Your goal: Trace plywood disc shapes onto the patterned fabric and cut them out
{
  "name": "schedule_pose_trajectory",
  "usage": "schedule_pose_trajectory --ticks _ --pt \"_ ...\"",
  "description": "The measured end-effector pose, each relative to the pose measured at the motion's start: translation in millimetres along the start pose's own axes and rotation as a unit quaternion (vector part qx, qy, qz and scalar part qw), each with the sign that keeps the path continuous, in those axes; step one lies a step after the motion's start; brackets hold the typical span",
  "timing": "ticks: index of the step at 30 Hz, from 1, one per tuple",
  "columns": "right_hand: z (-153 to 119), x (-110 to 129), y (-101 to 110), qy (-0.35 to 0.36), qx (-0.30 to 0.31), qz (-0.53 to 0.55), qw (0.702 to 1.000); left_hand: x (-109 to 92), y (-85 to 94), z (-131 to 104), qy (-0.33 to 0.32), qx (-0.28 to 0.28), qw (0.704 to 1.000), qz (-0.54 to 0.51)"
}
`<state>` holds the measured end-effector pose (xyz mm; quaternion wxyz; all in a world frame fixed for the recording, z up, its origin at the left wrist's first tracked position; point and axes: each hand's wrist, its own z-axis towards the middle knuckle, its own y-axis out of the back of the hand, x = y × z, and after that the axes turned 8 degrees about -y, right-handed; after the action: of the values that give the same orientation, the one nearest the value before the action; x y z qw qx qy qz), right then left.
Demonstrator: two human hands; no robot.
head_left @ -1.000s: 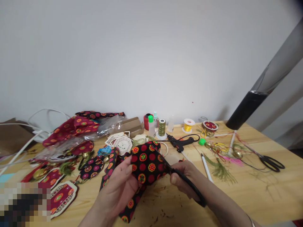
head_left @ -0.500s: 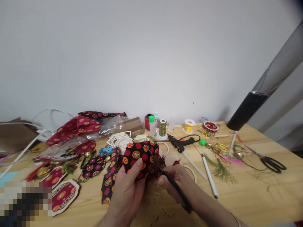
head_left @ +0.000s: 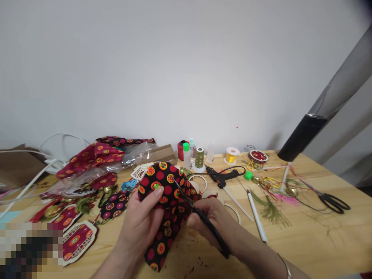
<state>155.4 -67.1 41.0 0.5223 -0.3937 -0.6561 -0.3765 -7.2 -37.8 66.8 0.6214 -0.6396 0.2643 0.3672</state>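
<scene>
Black fabric (head_left: 167, 193) with red dots and orange flowers hangs over the middle of the table, its lower end drooping toward me. My left hand (head_left: 142, 221) pinches it from the left, thumb on top and fingers behind. In my right hand (head_left: 212, 221) is a pair of black-handled scissors (head_left: 209, 226). Their blade lies across the right part of the fabric and points up and left. Part of the handle is covered by my right hand. Small dark scraps (head_left: 200, 263) lie on the wood below.
A hot glue gun (head_left: 222, 176) and a white pen (head_left: 257, 217) lie to the right. Thread spools (head_left: 200, 159) and small bottles (head_left: 186, 155) stand by the wall. Fabric-covered ornaments (head_left: 77, 242) lie at left, and a second pair of scissors (head_left: 334, 203) at far right.
My left hand has shifted left with the fabric and turned it. A strip of it now hangs down between my hands. The scissors have moved slightly left.
</scene>
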Motion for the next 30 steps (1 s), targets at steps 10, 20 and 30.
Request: schedule_pose_trajectory --ticks 10,20,30 --pt "5.9 44.6 -14.3 0.097 -0.024 0.050 0.994 -61.0 -39.0 30.8 -0.066 0.169 0.982 0.050" --pt "15.1 -12.2 -13.4 -0.042 -0.041 -0.021 0.998 -7.2 5.9 18.5 0.110 0.002 0.993 0.034" --pt "3.3 -9.7 -7.0 -0.020 0.012 -0.058 0.998 -3.2 10.8 13.3 0.138 -0.057 0.988 -0.029"
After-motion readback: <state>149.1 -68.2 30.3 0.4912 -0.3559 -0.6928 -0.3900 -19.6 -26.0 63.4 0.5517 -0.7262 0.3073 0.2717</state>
